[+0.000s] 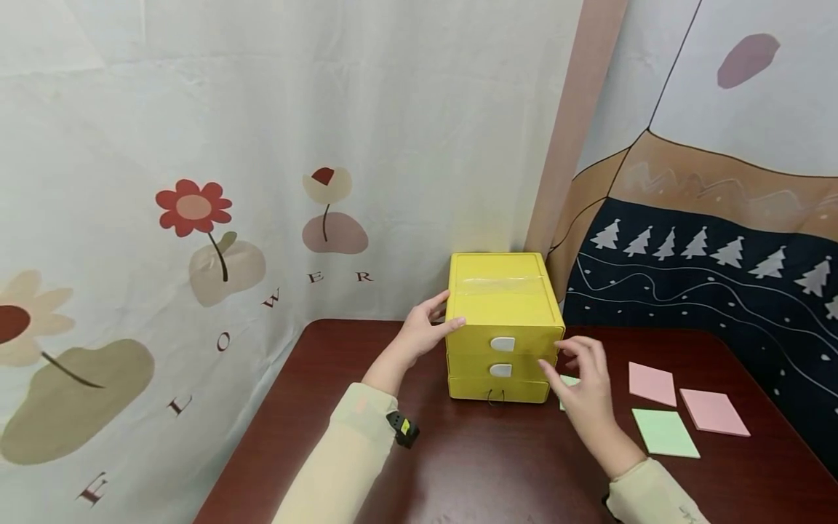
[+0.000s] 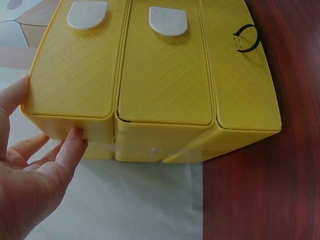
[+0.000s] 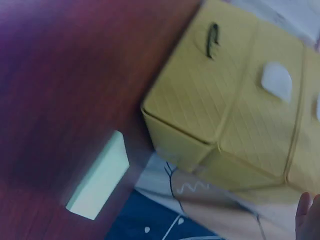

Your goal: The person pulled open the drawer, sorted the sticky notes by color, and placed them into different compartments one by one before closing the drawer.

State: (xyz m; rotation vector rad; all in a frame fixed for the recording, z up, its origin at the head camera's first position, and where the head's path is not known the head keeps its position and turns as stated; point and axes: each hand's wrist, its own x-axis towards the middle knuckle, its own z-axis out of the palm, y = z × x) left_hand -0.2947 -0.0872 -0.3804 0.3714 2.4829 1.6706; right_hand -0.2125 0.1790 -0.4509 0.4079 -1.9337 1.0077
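Observation:
A yellow three-drawer box (image 1: 504,306) stands at the back of the table. White tab handles (image 1: 502,344) mark its upper two drawers, and a dark loop (image 2: 257,37) hangs on the bottom one. My left hand (image 1: 422,331) is at the box's upper left, its fingertips touching the side near the front corner. Beside the right side, my right hand (image 1: 585,378) is raised with fingers bent and spread, nothing visible between them. In the right wrist view, only a bit of that hand shows at the lower right corner. Clear tape (image 1: 500,284) crosses the box top.
Right of the box on the dark red table (image 1: 484,466) lie two pink note pads (image 1: 652,383) and a green note pad (image 1: 665,433). Another green pad (image 3: 102,180) lies close to the box's right side, partly behind my right hand. A printed curtain (image 1: 406,145) hangs behind.

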